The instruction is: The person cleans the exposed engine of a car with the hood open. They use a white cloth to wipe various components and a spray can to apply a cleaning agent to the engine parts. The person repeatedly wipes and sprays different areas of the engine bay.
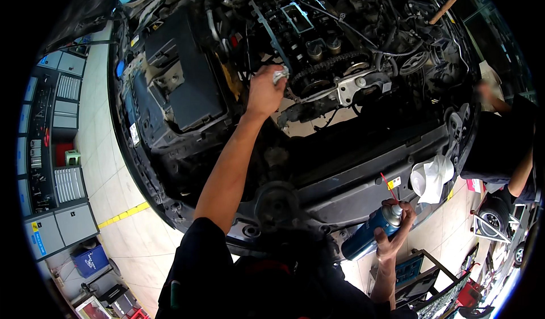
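Observation:
My left hand point(267, 91) is shut on a crumpled white paper wipe point(280, 76), held against the near left corner of the opened engine's cylinder head point(272, 38). Just right of it runs the timing chain point(328, 63), with camshaft sprockets below and a bare metal bracket point(353, 89) in front. My right hand point(394, 229) grips a blue aerosol can point(370, 234) over the front edge of the engine bay. The can lies tilted, and a thin red straw point(388, 186) points up and left from its nozzle. Most of the can's label is turned away or shadowed.
White paper point(432, 178) lies on the front panel point(357, 182) at right. A black plastic cover point(183, 72) fills the bay's left side. A wooden stick point(451, 0) stands at upper right. Another person point(498, 144) is at the car's right. Grey tool cabinets point(68, 102) line the left.

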{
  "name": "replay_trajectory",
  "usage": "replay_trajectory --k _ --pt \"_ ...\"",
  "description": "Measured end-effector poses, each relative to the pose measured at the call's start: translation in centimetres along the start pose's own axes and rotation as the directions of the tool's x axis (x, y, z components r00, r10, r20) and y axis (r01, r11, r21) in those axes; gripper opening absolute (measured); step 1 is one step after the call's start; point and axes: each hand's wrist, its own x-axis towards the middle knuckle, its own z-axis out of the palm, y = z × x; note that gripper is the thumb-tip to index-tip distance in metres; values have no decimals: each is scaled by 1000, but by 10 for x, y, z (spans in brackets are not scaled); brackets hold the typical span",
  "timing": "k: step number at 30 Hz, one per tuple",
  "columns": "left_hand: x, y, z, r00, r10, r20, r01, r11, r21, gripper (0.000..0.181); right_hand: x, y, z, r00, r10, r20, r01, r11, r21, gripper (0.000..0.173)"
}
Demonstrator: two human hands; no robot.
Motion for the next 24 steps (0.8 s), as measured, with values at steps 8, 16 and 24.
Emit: replay_trajectory --k 8,16,24 --pt "-23 14 3 996 -27 85 19 995 101 22 -2 -2 2 1000 2 7 -2 1000 29 77" --pt "-111 28 -7 933 -162 322 170 985 5 21 -9 -8 -2 999 -24 41 27 998 -65 79" --pt "-111 3 -15 852 -478 214 523 799 -297 28 -3 4 23 993 60 103 -58 998 -24 79"
